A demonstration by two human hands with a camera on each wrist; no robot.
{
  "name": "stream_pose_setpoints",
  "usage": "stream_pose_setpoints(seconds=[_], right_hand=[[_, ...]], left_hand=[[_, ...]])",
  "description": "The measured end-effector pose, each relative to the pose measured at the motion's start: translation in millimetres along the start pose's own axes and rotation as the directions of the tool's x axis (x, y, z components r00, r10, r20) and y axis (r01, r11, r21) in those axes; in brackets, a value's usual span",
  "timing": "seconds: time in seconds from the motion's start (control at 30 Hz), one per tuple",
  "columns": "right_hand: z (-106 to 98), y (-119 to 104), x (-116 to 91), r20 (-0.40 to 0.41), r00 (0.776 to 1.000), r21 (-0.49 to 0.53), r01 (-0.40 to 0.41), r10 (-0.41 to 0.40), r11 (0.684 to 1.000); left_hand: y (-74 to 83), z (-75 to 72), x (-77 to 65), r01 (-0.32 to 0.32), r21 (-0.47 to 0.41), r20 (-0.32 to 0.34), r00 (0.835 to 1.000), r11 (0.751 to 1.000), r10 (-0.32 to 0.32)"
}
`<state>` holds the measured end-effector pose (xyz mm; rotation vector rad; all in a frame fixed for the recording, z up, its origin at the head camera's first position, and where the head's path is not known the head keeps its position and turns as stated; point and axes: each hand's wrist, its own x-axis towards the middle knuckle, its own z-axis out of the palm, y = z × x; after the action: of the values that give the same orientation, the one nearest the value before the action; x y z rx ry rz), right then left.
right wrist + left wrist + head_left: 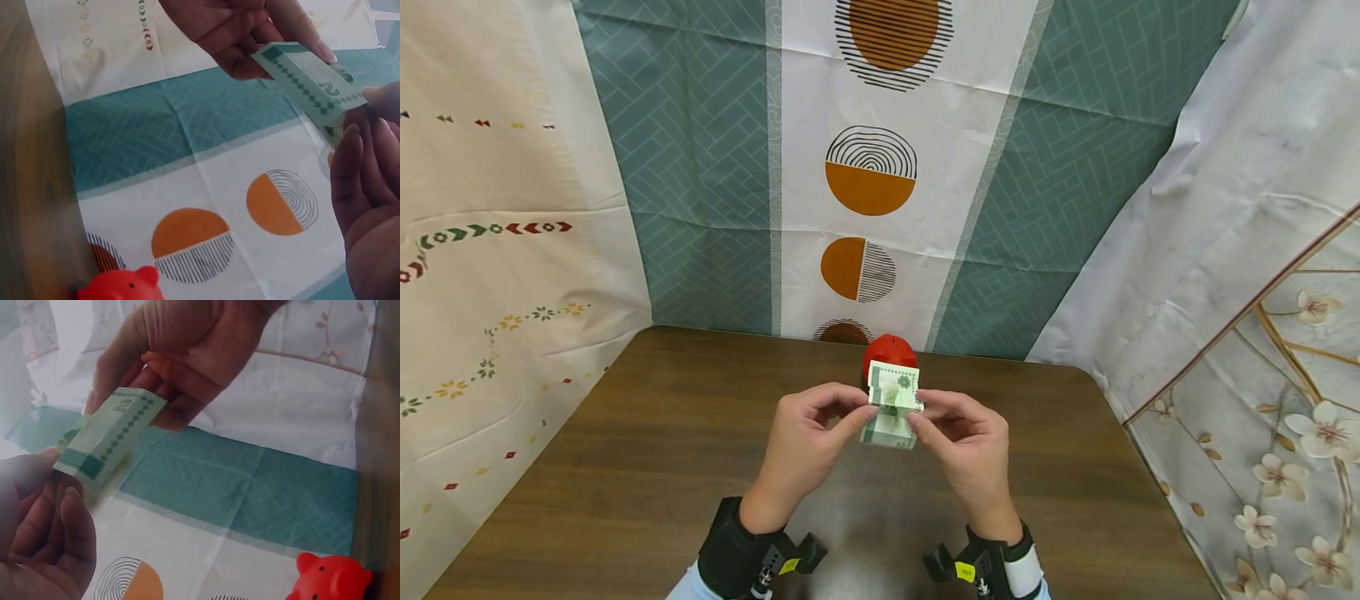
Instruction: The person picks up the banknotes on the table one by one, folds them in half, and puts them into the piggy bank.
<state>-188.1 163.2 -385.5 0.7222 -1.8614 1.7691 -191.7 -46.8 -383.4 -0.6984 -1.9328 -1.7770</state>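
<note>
A green-and-white banknote (895, 386), bent across its middle, is held up over the table between both hands. My left hand (808, 442) pinches its left edge between thumb and fingers. On the opposite edge my right hand (966, 446) pinches it the same way. Both wrist views show the folded banknote (112, 434) with a printed numeral 2 and a row of dark diamonds. Behind the note stands a red piggy bank (889, 348), partly covered by it in the head view. The piggy bank (125, 286) also shows at the bottom of the right wrist view.
The brown wooden table (700, 392) reaches back to a teal and white patterned cloth (707, 167). A cream cloth (512, 275) hangs at the left, and a white floral cloth (1225, 250) at the right.
</note>
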Motion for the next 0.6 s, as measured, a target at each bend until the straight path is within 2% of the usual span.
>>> stream_pose_setpoints(seconds=[0.17, 0.4, 0.5, 0.6], right_hand=[[-2.8, -0.5, 1.5, 0.056, 0.997, -0.007, 0.059, -0.058, 0.998], [-3.0, 0.4, 3.0, 0.087, 0.99, 0.059, 0.106, -0.111, 0.993], [-2.5, 0.3, 2.6, 0.088, 0.993, 0.034, 0.074, -0.076, 0.997], [-2.0, -0.1, 1.8, 0.084, 0.996, 0.001, 0.01, -0.01, 1.0]], left_hand=[[-0.3, -0.5, 0.3, -0.044, -0.022, -0.006, 0.999, 0.999, 0.044], [-0.4, 0.0, 1.6, -0.104, -0.025, 0.025, 0.994, 0.994, 0.105], [0.0, 0.5, 1.5, -0.102, -0.015, 0.038, 0.994, 0.995, 0.103], [0.5, 0.7, 0.6, -0.057, -0.025, 0.06, 0.996, 0.998, 0.059]])
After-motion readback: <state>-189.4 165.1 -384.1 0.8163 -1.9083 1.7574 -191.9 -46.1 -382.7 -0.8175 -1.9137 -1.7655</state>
